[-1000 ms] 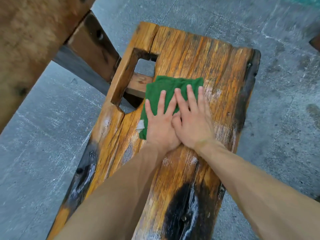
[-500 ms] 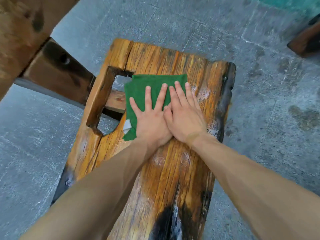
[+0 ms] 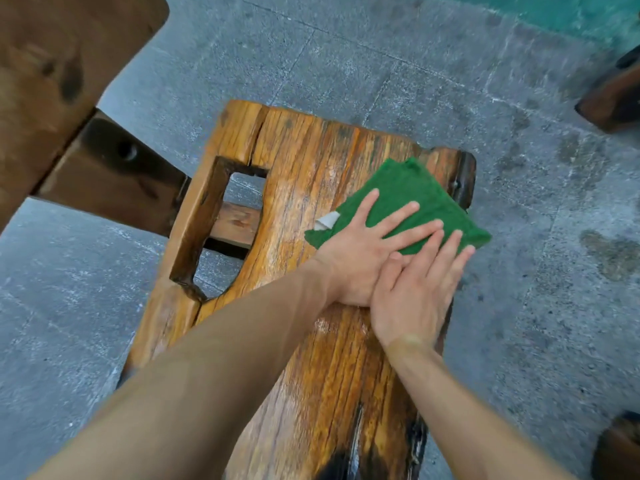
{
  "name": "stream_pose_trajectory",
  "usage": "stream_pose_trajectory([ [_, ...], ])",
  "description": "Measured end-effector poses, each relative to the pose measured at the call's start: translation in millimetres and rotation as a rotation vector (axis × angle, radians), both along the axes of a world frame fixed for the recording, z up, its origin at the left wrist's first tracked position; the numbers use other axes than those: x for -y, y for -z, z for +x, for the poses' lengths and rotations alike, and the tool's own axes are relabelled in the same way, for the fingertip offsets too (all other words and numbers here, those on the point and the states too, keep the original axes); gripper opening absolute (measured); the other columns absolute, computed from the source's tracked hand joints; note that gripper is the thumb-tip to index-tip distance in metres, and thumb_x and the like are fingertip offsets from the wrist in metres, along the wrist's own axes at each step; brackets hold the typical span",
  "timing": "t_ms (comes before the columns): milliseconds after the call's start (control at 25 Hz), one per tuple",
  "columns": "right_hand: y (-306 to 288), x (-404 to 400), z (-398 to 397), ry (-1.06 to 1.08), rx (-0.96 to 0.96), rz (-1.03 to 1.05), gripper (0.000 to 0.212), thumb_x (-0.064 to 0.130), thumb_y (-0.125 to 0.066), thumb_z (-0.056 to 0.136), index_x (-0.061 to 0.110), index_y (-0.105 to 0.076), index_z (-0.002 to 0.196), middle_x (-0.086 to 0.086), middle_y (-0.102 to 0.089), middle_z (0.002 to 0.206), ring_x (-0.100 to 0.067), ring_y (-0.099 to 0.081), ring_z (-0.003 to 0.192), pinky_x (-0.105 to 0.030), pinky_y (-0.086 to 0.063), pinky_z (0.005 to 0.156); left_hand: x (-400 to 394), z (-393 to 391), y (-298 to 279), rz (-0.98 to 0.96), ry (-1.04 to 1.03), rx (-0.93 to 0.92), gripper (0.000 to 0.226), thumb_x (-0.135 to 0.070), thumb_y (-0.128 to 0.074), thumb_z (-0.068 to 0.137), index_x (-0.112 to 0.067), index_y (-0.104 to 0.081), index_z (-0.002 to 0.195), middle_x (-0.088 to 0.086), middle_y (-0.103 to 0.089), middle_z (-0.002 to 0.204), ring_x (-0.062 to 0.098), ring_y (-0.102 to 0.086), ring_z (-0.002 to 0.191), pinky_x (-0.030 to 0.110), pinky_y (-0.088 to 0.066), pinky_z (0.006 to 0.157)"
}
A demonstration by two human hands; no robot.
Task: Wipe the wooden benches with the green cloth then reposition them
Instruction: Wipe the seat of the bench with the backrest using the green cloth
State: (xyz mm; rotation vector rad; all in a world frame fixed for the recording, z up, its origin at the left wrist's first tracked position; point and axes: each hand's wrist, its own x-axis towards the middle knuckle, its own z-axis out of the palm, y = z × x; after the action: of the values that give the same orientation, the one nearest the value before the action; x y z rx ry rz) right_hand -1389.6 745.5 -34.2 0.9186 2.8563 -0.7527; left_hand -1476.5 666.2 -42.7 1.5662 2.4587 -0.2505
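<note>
Both hands' flat grip [image 3: 391, 258], green cloth [image 3: 408, 199] slid to bench [image 3: 311, 174] right edge

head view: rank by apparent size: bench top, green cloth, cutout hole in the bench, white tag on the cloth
1. wooden bench top
2. green cloth, partly covered by both hands
3. cutout hole, close to the cloth; unsure
4. white tag
</note>
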Motion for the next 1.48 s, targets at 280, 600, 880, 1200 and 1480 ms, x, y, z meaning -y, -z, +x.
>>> stream_pose_trajectory([
  [280, 2, 28, -100, -0.235, -0.018, 0.026, 0.073, 0.044, -0.025, 0.097, 0.004, -0.010, 0.157, -0.014, -0.002, 0.166, -0.032, 0.010, 0.152, -0.043, 0.004, 0.124, 50, -76, -1, 0.028, -0.300, -0.024, 0.070, -0.054, -0.020, 0.091, -0.040, -0.007, 0.158, -0.009, 0.004, 0.169, 0.027, 0.003, 0.156, 0.069, -0.004, 0.117],
  [600, 3, 82, -179, -0.687, 0.037, -0.029, 0.075, 0.051, -0.029, 0.100, 0.013, -0.002, 0.159, -0.007, 0.009, 0.167, -0.027, 0.020, 0.151, -0.039, 0.013, 0.121, 124, -97, 1, 0.086, -0.793, -0.024, 0.072, -0.055, -0.024, 0.092, -0.042, 0.003, 0.157, -0.013, 0.007, 0.168, 0.024, 0.008, 0.155, 0.066, -0.001, 0.119],
  [880, -7, 114, -198, -0.937, 0.093, -0.029, 0.072, 0.053, -0.023, 0.101, 0.014, -0.005, 0.159, -0.005, 0.008, 0.167, -0.025, 0.020, 0.151, -0.039, 0.011, 0.122, 150, -91, 4, 0.108, -1.114, 0.012, 0.081, -0.047, -0.050, 0.096, -0.041, 0.000, 0.158, -0.012, 0.016, 0.167, 0.035, 0.014, 0.154, 0.065, -0.004, 0.120],
  [1200, -9, 44, -162, -0.735, 0.022, 0.012, 0.060, 0.044, -0.025, 0.103, 0.018, -0.020, 0.157, 0.000, -0.006, 0.167, -0.023, 0.006, 0.154, -0.038, 0.004, 0.124, 78, -79, 5, 0.128, -0.996, 0.046, 0.073, -0.048, -0.044, 0.096, -0.042, -0.007, 0.158, -0.013, 0.020, 0.166, 0.040, 0.018, 0.152, 0.073, 0.005, 0.115],
  [1480, -13, -49, -112, -0.469, 0.006, 0.084, 0.054, 0.039, -0.029, 0.103, 0.017, -0.034, 0.152, -0.002, -0.020, 0.165, -0.022, -0.003, 0.154, -0.037, 0.000, 0.124, -22, -52, -7, 0.104, -0.681, 0.052, 0.067, -0.045, -0.035, 0.097, -0.037, -0.009, 0.159, -0.008, 0.015, 0.168, 0.043, 0.011, 0.152, 0.069, 0.002, 0.116],
])
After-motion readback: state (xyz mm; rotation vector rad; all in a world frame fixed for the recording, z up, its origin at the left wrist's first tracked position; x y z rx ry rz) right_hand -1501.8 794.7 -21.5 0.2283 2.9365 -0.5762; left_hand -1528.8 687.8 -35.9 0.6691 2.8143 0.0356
